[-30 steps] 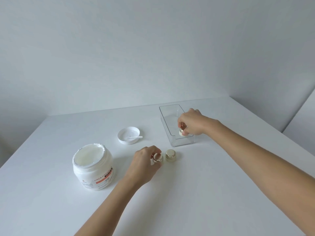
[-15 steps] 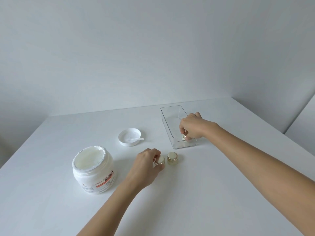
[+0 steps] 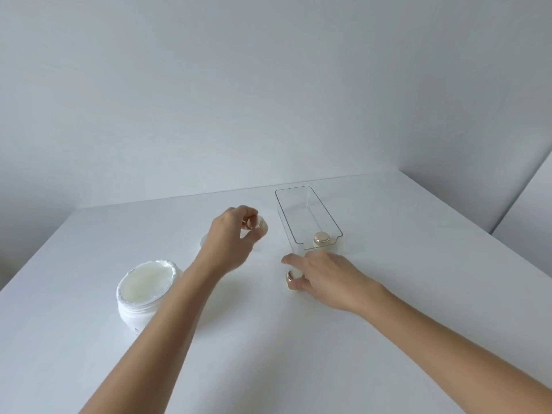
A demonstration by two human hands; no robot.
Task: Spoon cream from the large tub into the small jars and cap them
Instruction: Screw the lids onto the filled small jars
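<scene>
The white table [image 3: 328,354] is carrying everything here, and the large tub [image 3: 146,294] is sitting open at the near left, cream showing to the brim. Beyond the right hand, the clear tray [image 3: 325,210] is running its long axis away from the person, with one capped jar [image 3: 321,238] standing at its near end.

The left hand [image 3: 236,234] is hovering over the middle of the table, fingers curled round a small jar [image 3: 260,225], pinching it by the sides; the tub's lid is mostly hidden behind that hand.

The right hand [image 3: 325,276] is lying just this side of the tray's near wall, thumb and curled fingers closing on another capped jar [image 3: 292,276] that is resting on the table.

That's the relation to watch: the tray is opening straight ahead of the right hand, so I'd judge that hand is the nearer one for dropping its jar in, a short lift forward over the wall. The left hand is sitting well to the tray's left.
</scene>
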